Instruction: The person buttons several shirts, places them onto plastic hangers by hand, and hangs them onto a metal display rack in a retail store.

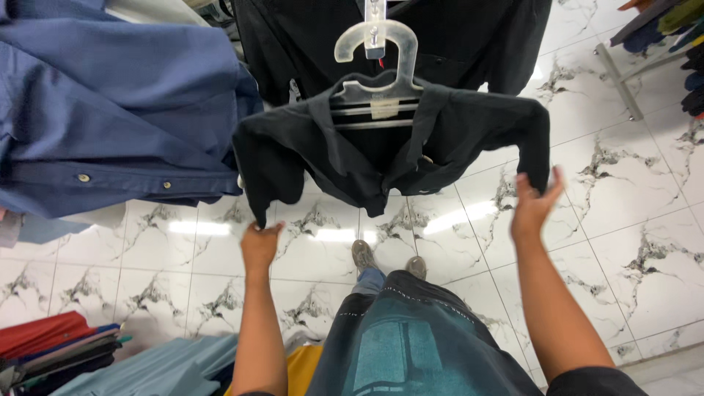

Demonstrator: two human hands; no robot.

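A black collared shirt [381,147] hangs on a clear plastic hanger [376,55] in front of me. My left hand [259,246] grips the hem of its left side near the sleeve. My right hand [534,207] is raised with fingers spread, touching the lower edge of the right sleeve. Below, I see my own dark printed shirt and my shoes on the floor.
A blue buttoned shirt [110,110] hangs at the left. More black garments [469,37] hang behind the hanger. Folded clothes [66,348] in red, blue and yellow lie at the bottom left. A metal rack leg [620,81] stands on the white marbled tile floor [631,220].
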